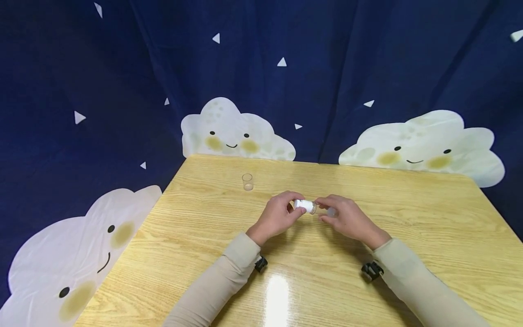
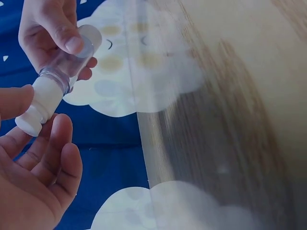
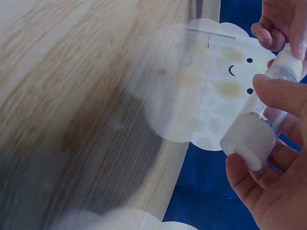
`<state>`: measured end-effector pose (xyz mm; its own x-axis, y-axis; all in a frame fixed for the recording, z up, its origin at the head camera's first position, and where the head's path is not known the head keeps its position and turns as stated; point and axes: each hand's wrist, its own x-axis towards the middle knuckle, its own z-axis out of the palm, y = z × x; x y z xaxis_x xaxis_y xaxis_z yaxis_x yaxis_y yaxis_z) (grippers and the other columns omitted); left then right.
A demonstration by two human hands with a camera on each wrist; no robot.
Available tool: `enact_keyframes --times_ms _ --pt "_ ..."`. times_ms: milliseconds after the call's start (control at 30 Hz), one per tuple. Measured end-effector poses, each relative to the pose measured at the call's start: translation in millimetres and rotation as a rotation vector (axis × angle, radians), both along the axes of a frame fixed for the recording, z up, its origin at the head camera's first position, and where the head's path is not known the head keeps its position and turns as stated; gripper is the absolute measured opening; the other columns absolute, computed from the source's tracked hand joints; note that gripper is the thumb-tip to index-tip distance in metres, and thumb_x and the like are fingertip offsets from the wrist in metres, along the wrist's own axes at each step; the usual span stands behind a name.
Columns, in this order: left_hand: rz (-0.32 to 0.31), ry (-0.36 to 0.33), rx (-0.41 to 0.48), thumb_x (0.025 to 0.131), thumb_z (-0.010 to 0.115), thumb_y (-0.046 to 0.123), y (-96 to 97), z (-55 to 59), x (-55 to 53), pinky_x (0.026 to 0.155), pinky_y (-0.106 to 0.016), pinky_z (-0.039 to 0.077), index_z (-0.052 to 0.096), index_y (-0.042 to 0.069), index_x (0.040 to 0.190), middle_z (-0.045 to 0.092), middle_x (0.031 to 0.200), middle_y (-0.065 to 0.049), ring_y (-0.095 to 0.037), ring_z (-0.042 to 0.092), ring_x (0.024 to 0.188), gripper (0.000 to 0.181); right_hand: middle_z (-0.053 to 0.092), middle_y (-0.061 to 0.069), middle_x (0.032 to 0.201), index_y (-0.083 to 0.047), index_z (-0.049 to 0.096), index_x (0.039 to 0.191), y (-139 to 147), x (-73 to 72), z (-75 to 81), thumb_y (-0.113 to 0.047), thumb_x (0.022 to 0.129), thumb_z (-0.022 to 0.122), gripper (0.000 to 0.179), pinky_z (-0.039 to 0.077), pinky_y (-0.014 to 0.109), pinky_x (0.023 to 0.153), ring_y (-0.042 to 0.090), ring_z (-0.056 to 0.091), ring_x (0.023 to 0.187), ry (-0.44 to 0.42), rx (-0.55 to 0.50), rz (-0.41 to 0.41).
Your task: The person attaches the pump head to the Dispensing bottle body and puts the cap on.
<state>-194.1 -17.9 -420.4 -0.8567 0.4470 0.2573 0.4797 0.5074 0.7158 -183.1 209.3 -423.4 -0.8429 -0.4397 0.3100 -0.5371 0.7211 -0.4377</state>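
A clear pump bottle (image 2: 69, 64) with a white pump top (image 1: 304, 206) is held above the table between both hands, lying on its side. My left hand (image 1: 278, 213) pinches the white top between thumb and fingers. At the other end, my right hand (image 1: 347, 218) grips the clear body with its thumb and fingers. Inside the body's far end sits a white plug-like piece (image 3: 249, 141), seen in the right wrist view. A clear cap-like cup (image 1: 247, 182) stands on the table beyond the left hand. The right fingers partly cover the body.
Under the hands spreads a wood-grain table (image 1: 196, 272), with a bright light reflection near its front. Dark blue curtain (image 1: 253, 54) with white clouds and triangles hangs along the back and left edges. Each wrist carries a small black device (image 1: 372, 270).
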Motion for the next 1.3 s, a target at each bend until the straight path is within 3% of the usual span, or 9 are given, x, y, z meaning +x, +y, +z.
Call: enact_keyframes --times_ms 367,600,733,833,933,1300 --pt "-0.035 0.003 -0.022 0.094 0.068 0.019 2.8 0.5 0.3 0.061 -0.016 0.045 0.064 0.011 0.127 0.068 0.115 -0.005 -0.014 0.058 0.074 0.034 0.073 0.005 0.1 -0.005 0.069 0.12 4.0 3.0 -5.5 -0.009 0.085 0.077 0.037 0.057 0.041 0.078 0.02 0.069 0.091 -0.02 -0.006 -0.02" --pt "0.062 -0.061 0.043 0.098 0.059 0.035 1.5 1.6 -0.3 0.062 -0.02 0.048 0.051 0.012 0.141 0.067 0.121 -0.002 -0.006 0.058 0.069 0.05 0.073 0.007 0.1 -0.005 0.069 0.121 1.4 2.0 -3.8 -0.01 0.084 0.077 0.038 0.057 0.041 0.078 0.021 0.069 0.091 0.008 -0.009 -0.007" --pt "0.12 -0.074 0.007 0.099 0.054 0.045 3.5 3.3 -1.4 0.061 -0.021 0.048 0.064 0.014 0.123 0.07 0.105 0.0 -0.005 0.059 0.066 0.041 0.074 0.009 0.101 -0.005 0.069 0.121 0.4 1.2 -1.7 -0.01 0.084 0.077 0.038 0.057 0.041 0.079 0.022 0.07 0.092 0.011 -0.021 0.003" --pt "0.126 -0.081 -0.022 0.098 0.056 0.047 4.3 2.8 -0.8 0.056 -0.021 0.046 0.07 0.016 0.103 0.07 0.086 0.002 -0.004 0.057 0.06 0.035 0.074 0.007 0.101 -0.006 0.069 0.121 0.2 0.8 -1.7 -0.009 0.084 0.077 0.037 0.057 0.04 0.079 0.021 0.07 0.093 0.01 -0.026 0.013" --pt "0.122 -0.082 -0.03 0.097 0.058 0.045 5.0 1.0 -0.1 0.052 -0.021 0.042 0.071 0.017 0.093 0.065 0.073 0.004 -0.005 0.053 0.056 0.031 0.073 0.005 0.101 -0.008 0.069 0.121 0.1 1.0 -1.4 -0.009 0.084 0.077 0.037 0.057 0.039 0.079 0.019 0.069 0.092 0.006 -0.02 0.017" --pt "0.103 -0.091 -0.002 0.095 0.063 0.038 5.9 -1.9 1.5 0.053 -0.02 0.042 0.071 0.015 0.094 0.065 0.072 0.002 -0.006 0.052 0.058 0.025 0.073 0.005 0.1 -0.007 0.069 0.121 0.3 3.4 -1.3 -0.01 0.084 0.078 0.038 0.057 0.04 0.08 0.02 0.069 0.092 -0.007 -0.004 0.009"
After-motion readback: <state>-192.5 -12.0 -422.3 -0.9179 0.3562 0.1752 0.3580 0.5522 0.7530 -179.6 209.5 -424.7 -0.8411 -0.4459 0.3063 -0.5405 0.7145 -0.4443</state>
